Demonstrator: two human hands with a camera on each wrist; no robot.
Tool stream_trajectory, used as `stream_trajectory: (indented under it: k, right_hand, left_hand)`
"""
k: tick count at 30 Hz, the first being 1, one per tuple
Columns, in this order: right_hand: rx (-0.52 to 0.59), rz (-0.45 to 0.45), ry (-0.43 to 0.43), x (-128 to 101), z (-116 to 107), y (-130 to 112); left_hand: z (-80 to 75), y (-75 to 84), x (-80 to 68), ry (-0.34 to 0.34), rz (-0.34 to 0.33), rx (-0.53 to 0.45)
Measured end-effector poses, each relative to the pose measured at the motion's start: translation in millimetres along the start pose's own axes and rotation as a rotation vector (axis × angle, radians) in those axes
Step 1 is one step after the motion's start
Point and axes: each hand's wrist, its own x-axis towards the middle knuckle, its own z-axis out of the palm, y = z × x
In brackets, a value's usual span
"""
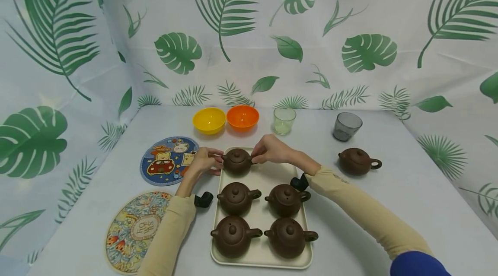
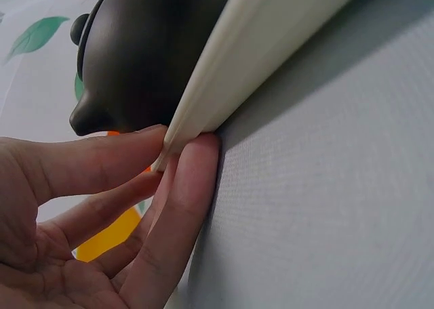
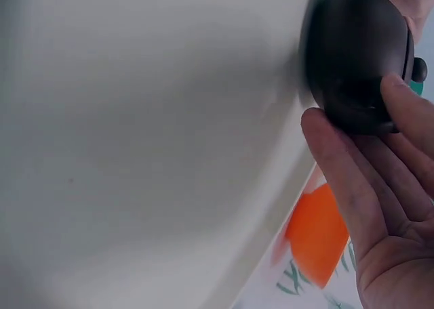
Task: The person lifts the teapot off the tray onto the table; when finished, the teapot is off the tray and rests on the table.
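A beige rectangular tray [image 1: 274, 174] carries several dark brown teapots. My left hand [image 1: 205, 161] is at its far left edge. In the left wrist view, the thumb and fingers [image 2: 186, 180] pinch the tray rim [image 2: 271, 41], just below a teapot's spout. My right hand [image 1: 274, 150] holds that teapot [image 1: 236, 161] by its handle, at the tray's far left corner. The right wrist view has the fingers [image 3: 349, 180] around the handle side of the teapot [image 3: 359, 41]. Nearer me on the tray are a middle-left teapot [image 1: 235, 198] and a middle-right teapot [image 1: 285, 200].
Another teapot [image 1: 355, 161] stands right of the tray. Behind are a yellow bowl [image 1: 209, 121], an orange bowl [image 1: 243, 118], a green glass [image 1: 284, 121] and a grey glass [image 1: 347, 126]. Two round mats, one blue [image 1: 167, 161] and one floral [image 1: 134, 233], lie left.
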Motion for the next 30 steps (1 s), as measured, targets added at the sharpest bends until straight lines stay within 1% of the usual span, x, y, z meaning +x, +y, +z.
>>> stream_trajectory:
  k: [4,7,11,15,21,26,30]
  right_hand:
    - [-0.059,-0.017,0.017,0.3,-0.8,-1.0]
    - [-0.08,-0.018,0.028,-0.8,-2.3,0.6]
    - [-0.046,0.022,0.031,-6.6,-8.5,3.2]
    - [0.014,0.064,0.046,-16.8,-20.3,4.6]
    - [0.068,0.085,0.113,-42.6,-46.8,13.6]
    - [0.09,0.158,0.189,-72.3,-69.7,29.6]
    - [0.07,0.214,0.225,-94.6,-81.3,43.9]
  left_hand:
    - [1.1,0.8,-0.5,-0.006,0.004,-0.006]
    - [1.4,0.7,-0.9,-0.01,-0.003,-0.011]
    - [1.1,0.0,-0.5,-0.011,-0.008,-0.007]
    - [-0.2,-1.2,0.7,-0.013,-0.004,-0.007]
    - [-1.2,-2.2,0.6,-0.018,-0.007,-0.007]
    - [-1.6,-2.0,0.5,-0.013,-0.002,0.006]
    - [-2.0,-1.8,1.0,-0.014,-0.003,0.005]
